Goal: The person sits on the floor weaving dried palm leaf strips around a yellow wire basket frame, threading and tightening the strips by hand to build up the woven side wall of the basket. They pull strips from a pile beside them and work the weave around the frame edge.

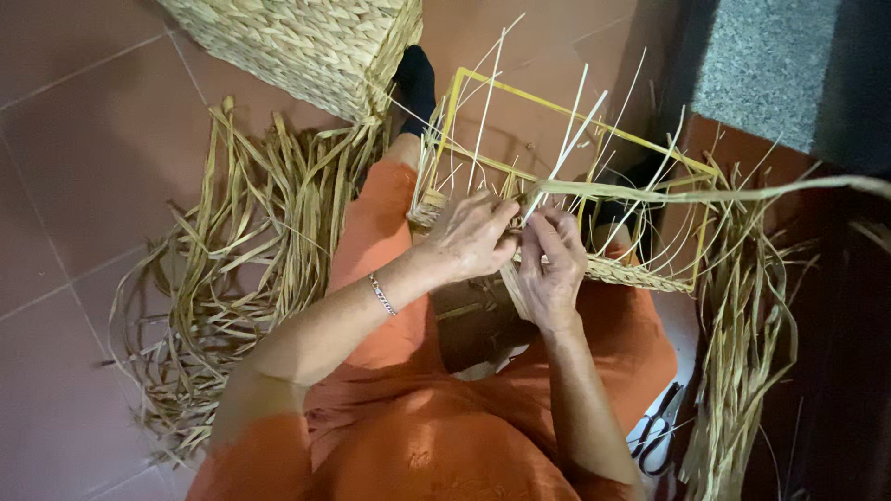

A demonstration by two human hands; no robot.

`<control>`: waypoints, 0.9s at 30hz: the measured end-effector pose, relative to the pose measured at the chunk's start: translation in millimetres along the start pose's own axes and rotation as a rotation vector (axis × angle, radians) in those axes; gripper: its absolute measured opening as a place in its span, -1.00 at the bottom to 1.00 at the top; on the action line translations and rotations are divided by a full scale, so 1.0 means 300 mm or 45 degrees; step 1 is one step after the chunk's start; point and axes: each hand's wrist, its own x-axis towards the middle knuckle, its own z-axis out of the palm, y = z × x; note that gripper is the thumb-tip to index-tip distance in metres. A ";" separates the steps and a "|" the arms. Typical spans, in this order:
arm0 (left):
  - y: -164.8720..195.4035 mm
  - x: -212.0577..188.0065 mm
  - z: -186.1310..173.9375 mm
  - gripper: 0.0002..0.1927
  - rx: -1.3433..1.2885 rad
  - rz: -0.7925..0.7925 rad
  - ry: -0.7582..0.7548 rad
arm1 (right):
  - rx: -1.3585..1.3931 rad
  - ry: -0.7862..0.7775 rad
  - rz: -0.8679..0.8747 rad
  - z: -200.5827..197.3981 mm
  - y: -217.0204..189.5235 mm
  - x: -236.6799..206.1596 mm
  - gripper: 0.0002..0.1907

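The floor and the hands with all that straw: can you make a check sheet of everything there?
Surface: reddish-brown tiled floor; the person sits on it in orange clothes.
Job's things: yellow wire basket frame with pale upright straw spokes, a woven band begun along its near edge; long flat dried-straw strand runs off to the right.
Clutter: loose pile of dried straw strips on the left; a second straw bundle on the right; black-handled scissors by the right knee.
Hands: left hand and right hand meet at the frame's near edge, fingers pinching straw.
Cables: nothing seen.
Surroundings: finished woven straw basket at top; grey speckled slab top right.
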 end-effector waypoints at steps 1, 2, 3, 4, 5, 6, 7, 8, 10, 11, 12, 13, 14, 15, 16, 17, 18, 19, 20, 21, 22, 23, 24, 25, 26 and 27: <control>0.008 0.005 0.006 -0.67 0.030 0.015 0.033 | -0.031 0.006 -0.085 -0.007 -0.002 0.003 -0.74; 0.013 0.007 0.011 -0.73 0.038 0.007 0.054 | -0.050 0.008 -0.051 -0.015 0.001 0.007 -0.75; 0.018 0.011 0.018 -0.80 0.046 -0.001 0.077 | -0.068 0.011 -0.018 -0.027 0.006 0.013 -0.76; 0.021 0.013 0.024 -0.87 0.053 -0.008 0.099 | -0.088 0.013 0.015 -0.040 0.014 0.019 -0.78; 0.024 0.015 0.028 -0.89 0.041 -0.013 0.101 | -0.051 0.039 0.081 -0.051 0.023 0.026 -0.81; 0.025 0.016 0.030 -0.91 0.030 -0.019 0.104 | -0.012 0.063 0.146 -0.059 0.033 0.033 -0.83; 0.025 0.016 0.030 -0.93 0.021 -0.028 0.107 | 0.030 0.085 0.210 -0.064 0.043 0.041 -0.86; 0.024 0.015 0.028 -0.94 0.011 -0.023 0.123 | 0.090 0.096 0.287 -0.063 0.053 0.052 -0.85; 0.022 0.011 0.020 -0.96 -0.008 -0.011 0.150 | 0.212 0.121 0.445 -0.057 0.069 0.074 -0.84; 0.023 0.010 0.016 -0.96 -0.008 -0.010 0.144 | 0.237 0.101 0.406 -0.058 0.072 0.083 -0.80; 0.022 0.009 0.013 -0.96 -0.008 -0.008 0.137 | 0.262 0.082 0.368 -0.058 0.074 0.091 -0.75; 0.022 0.009 0.011 -0.96 -0.009 -0.005 0.130 | 0.285 0.064 0.330 -0.061 0.074 0.099 -0.69; 0.022 0.009 0.010 -0.96 0.000 -0.008 0.107 | 0.238 0.120 0.298 -0.066 0.072 0.106 -0.60; 0.022 0.010 0.011 -0.95 0.010 -0.014 0.085 | 0.191 0.174 0.265 -0.074 0.071 0.114 -0.50; 0.020 0.011 0.013 -0.95 0.020 -0.022 0.064 | 0.145 0.225 0.233 -0.082 0.070 0.120 -0.41; 0.019 0.011 0.015 -0.94 0.027 -0.017 0.068 | 0.206 0.252 0.182 -0.092 0.069 0.123 -0.43; 0.017 0.013 0.019 -0.92 0.034 -0.011 0.072 | 0.267 0.278 0.129 -0.103 0.070 0.127 -0.45; 0.015 0.014 0.022 -0.91 0.040 -0.003 0.076 | 0.327 0.305 0.076 -0.113 0.072 0.129 -0.46; 0.013 0.019 0.025 -0.90 0.037 -0.047 0.001 | 0.342 0.276 0.139 -0.121 0.076 0.134 -0.62; 0.012 0.021 0.028 -0.88 0.033 -0.088 -0.075 | 0.356 0.247 0.201 -0.129 0.081 0.136 -0.77; 0.010 0.021 0.027 -0.85 0.031 -0.129 -0.150 | 0.372 0.217 0.262 -0.131 0.084 0.135 -0.92; 0.010 0.022 0.026 -0.86 0.021 -0.132 -0.139 | 0.379 0.163 0.307 -0.128 0.086 0.130 -0.92; 0.010 0.020 0.023 -0.87 0.013 -0.138 -0.126 | 0.387 0.105 0.350 -0.124 0.085 0.121 -0.92; 0.010 0.017 0.019 -0.87 0.004 -0.146 -0.112 | 0.395 0.045 0.394 -0.115 0.083 0.111 -0.92; 0.011 0.015 0.013 -0.85 -0.017 -0.112 -0.060 | 0.402 0.003 0.437 -0.104 0.079 0.102 -0.89; 0.013 0.013 0.008 -0.82 -0.038 -0.077 -0.012 | 0.408 -0.036 0.482 -0.092 0.073 0.089 -0.87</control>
